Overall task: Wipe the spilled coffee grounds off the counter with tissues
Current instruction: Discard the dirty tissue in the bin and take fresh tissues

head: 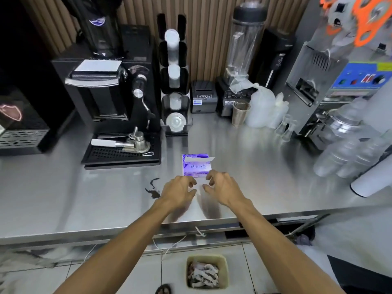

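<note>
A purple tissue pack (pixel 196 165) lies on the steel counter (pixel 63 198), with a white tissue sticking out at its far end. Dark spilled coffee grounds (pixel 153 188) streak the counter just left of my left hand. My left hand (pixel 180 190) and my right hand (pixel 222 187) hover side by side just in front of the pack. Their fingers are loosely curled and hold nothing. A small pale patch shows between the hands; I cannot tell what it is.
A black coffee machine (pixel 110 98) with a drip tray and portafilter (pixel 125 145) stands at the back left. A cup dispenser (pixel 175 81), blender (pixel 244 60) and stacked plastic cups (pixel 350 149) line the back and right. A bin (pixel 206 271) with used tissues stands on the floor.
</note>
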The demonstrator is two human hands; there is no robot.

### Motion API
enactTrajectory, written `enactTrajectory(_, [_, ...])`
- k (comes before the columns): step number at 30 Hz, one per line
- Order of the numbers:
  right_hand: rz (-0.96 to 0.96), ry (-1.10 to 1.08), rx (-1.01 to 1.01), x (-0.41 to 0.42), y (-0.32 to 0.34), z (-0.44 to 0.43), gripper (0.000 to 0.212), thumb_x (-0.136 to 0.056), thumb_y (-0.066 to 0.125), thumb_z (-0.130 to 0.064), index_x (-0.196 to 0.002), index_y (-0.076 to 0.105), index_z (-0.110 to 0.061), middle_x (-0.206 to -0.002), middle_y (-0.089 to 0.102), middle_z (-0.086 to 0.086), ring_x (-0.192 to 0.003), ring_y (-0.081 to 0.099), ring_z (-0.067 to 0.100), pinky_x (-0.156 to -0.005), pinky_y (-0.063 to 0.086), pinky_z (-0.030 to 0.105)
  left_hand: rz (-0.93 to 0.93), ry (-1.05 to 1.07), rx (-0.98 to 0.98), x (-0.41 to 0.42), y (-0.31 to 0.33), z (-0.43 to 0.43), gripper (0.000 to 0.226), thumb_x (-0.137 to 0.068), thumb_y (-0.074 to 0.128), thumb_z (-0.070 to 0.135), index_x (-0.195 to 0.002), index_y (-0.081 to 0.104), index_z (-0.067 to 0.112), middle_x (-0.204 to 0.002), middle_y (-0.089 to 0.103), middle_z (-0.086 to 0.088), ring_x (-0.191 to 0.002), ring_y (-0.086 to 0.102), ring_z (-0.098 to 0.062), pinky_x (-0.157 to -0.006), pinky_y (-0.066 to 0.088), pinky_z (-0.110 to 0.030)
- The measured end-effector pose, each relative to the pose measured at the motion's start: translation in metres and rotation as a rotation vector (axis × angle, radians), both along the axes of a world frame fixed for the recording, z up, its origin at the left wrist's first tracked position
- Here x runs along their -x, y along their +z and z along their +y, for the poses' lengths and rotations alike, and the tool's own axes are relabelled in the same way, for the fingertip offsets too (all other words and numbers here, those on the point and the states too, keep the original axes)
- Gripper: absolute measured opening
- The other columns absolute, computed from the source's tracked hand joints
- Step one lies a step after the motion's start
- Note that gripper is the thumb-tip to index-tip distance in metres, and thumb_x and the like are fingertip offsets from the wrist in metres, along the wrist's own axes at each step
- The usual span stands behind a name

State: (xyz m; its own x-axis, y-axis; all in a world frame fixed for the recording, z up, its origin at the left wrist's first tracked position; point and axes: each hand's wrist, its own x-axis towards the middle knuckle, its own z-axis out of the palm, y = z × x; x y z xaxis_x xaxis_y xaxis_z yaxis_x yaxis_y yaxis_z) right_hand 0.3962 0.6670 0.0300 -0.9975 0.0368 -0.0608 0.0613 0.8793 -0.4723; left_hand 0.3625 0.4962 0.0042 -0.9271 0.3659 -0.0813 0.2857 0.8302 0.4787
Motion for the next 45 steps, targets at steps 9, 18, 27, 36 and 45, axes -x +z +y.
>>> enactTrajectory(9, [0.069, 0.006, -0.206, 0.073, 0.022, -0.032, 0.041, -0.078, 0.064, -0.028, -0.112, 0.044, -0.019, -0.102, 0.062, 0.006, -0.086, 0.06, 0.034, -0.067, 0.044, 0.034, -0.055, 0.078, 0.03, 0.084, 0.001, -0.02, 0.076, -0.066, 0.076, 0.058, -0.124, 0.038, 0.026, -0.111, 0.062, 0.002, -0.1, 0.062, -0.027, -0.079, 0.051, -0.038])
enactTrajectory(18, [0.016, 0.032, -0.415, 0.112, 0.015, -0.048, 0.023, -0.085, 0.053, -0.018, -0.106, 0.063, -0.016, -0.102, 0.063, 0.009, -0.09, 0.062, 0.035, -0.066, 0.036, 0.031, -0.125, -0.104, 0.194, 0.133, -0.013, -0.017, 0.091, -0.066, 0.067, 0.072, -0.139, 0.033, 0.029, -0.123, 0.059, -0.004, -0.109, 0.059, -0.027, -0.091, 0.047, -0.038])
enactTrajectory(27, [0.143, 0.01, -0.391, 0.117, 0.069, -0.046, 0.017, -0.081, 0.058, -0.025, -0.094, 0.067, -0.021, -0.094, 0.064, 0.004, -0.086, 0.06, 0.033, -0.067, 0.043, 0.032, -0.109, -0.112, 0.143, 0.138, -0.027, -0.015, 0.089, -0.064, 0.07, 0.068, -0.134, 0.032, 0.028, -0.116, 0.06, -0.002, -0.104, 0.06, -0.026, -0.085, 0.047, -0.037])
enactTrajectory(36, [0.253, 0.042, -0.312, 0.093, 0.124, -0.055, 0.01, -0.08, 0.065, -0.035, -0.086, 0.068, -0.028, -0.073, 0.045, -0.01, -0.078, 0.054, 0.021, -0.067, 0.044, 0.032, -0.206, -0.041, -0.062, 0.132, -0.022, -0.023, 0.094, -0.044, 0.077, 0.076, -0.12, 0.044, 0.03, -0.102, 0.06, 0.004, -0.094, 0.061, -0.019, -0.077, 0.052, -0.034])
enactTrajectory(45, [0.147, 0.075, 0.349, 0.09, 0.124, -0.074, 0.01, -0.074, 0.08, -0.026, -0.073, 0.072, -0.023, -0.08, 0.062, -0.009, -0.069, 0.054, 0.003, -0.064, 0.043, 0.018, -0.482, 0.127, -0.98, 0.086, 0.019, -0.102, 0.033, -0.079, 0.08, 0.028, -0.109, 0.067, 0.021, -0.103, 0.074, 0.001, -0.093, 0.069, -0.014, -0.085, 0.055, -0.038])
